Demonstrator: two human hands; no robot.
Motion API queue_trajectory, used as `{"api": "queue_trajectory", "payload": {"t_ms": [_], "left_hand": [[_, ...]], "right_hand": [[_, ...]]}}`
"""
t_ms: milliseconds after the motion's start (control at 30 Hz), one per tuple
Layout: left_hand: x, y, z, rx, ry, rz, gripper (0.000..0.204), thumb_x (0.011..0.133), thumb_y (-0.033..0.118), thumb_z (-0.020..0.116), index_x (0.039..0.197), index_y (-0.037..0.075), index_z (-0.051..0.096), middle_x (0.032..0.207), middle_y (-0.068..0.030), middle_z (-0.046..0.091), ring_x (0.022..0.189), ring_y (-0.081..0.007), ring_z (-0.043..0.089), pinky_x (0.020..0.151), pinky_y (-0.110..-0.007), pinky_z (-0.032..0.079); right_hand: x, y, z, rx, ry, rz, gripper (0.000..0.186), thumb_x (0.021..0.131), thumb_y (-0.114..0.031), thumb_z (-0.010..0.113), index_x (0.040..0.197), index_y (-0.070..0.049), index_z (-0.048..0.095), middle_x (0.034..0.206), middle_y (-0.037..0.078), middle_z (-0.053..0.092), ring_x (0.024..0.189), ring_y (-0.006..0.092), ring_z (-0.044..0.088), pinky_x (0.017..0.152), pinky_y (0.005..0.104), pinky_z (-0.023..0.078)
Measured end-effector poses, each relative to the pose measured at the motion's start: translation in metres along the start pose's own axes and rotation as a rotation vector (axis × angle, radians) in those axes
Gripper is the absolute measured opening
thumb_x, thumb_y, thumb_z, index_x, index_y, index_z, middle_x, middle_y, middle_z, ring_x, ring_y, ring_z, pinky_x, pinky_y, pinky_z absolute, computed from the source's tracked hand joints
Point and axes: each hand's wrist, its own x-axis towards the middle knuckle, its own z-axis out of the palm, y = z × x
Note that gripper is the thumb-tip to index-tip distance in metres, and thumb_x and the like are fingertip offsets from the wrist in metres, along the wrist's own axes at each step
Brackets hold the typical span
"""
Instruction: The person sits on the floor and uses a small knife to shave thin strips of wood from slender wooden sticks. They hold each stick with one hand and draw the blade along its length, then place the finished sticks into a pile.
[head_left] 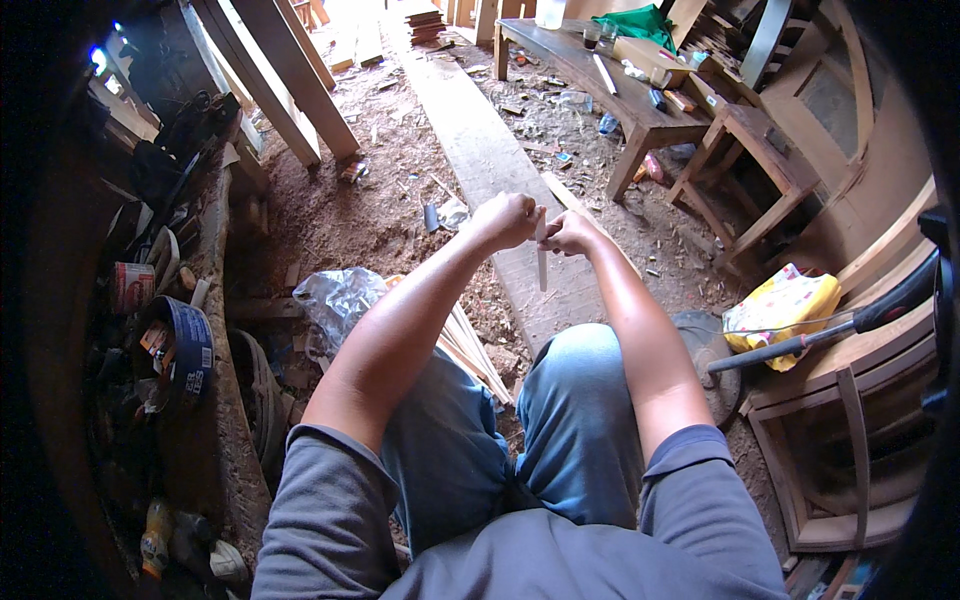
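Note:
Both of my hands meet in front of my knees, above a long wooden plank (pixel 470 140) on the ground. My left hand (pixel 507 220) is closed in a fist, its fingers at the upper part of a thin pale strip (pixel 543 270). Just beside it, my right hand (pixel 572 234) pinches the same strip lower down. The strip hangs upright, its lower end free; whether it is wood or a blade I cannot tell. Several thin wooden sticks (pixel 468 345) lie by my left knee, next to a clear plastic bag (pixel 342 300).
A low wooden table (pixel 560 58) stands far right with boxes and a green bag on it, a wooden stool (pixel 745 180) beside it. Nearer right are a yellow bag (pixel 785 312) and a curved wooden frame (pixel 850 400). At left, a bench edge (pixel 215 330) holds a dark blue tub (pixel 190 350).

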Motion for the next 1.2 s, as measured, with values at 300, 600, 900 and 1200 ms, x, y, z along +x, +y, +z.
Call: {"api": "queue_trajectory", "payload": {"t_ms": [300,600,900,1200], "left_hand": [[0.001,-0.005,0.013,-0.009,-0.125,-0.038,0.04,0.101,0.036,0.046,0.099,0.007,0.075,0.085,-0.0194,0.072,0.081,-0.0367,0.071,0.076,-0.049,0.055],[0.013,-0.021,0.03,-0.018,-0.372,-0.089,0.076,0.102,0.062,0.024,0.108,0.004,0.071,0.092,-0.0199,0.072,0.094,-0.0368,0.069,0.088,-0.045,0.051],[0.02,-0.042,0.028,-0.029,-0.449,-0.155,0.065,0.105,0.057,0.025,0.121,0.009,0.066,0.113,-0.0241,0.068,0.111,-0.0385,0.063,0.099,-0.045,0.046],[0.015,-0.07,0.039,-0.046,-0.457,-0.202,0.082,0.097,0.07,0.036,0.12,-0.003,0.064,0.116,-0.0292,0.066,0.114,-0.0407,0.062,0.097,-0.045,0.047]], "right_hand": [[0.005,0.016,-0.006,-0.045,-0.027,-0.005,0.025,0.069,-0.014,0.084,0.093,-0.012,0.08,0.059,-0.001,0.058,0.048,0.009,0.049,0.045,0.0276,0.038],[0.015,0.003,0.009,-0.205,-0.064,0.032,0.016,0.072,-0.018,0.085,0.082,-0.009,0.077,0.072,0.001,0.07,0.062,0.0099,0.061,0.055,0.0307,0.051],[0.014,-0.017,0.02,-0.215,-0.08,-0.013,0.015,0.075,-0.011,0.079,0.089,-0.013,0.08,0.075,0.003,0.072,0.067,0.012,0.064,0.06,0.0317,0.052],[0.044,0.012,0.031,-0.26,-0.088,0.024,0.028,0.067,-0.014,0.082,0.095,-0.009,0.08,0.071,0.004,0.07,0.062,0.0132,0.062,0.057,0.0312,0.05]]}}
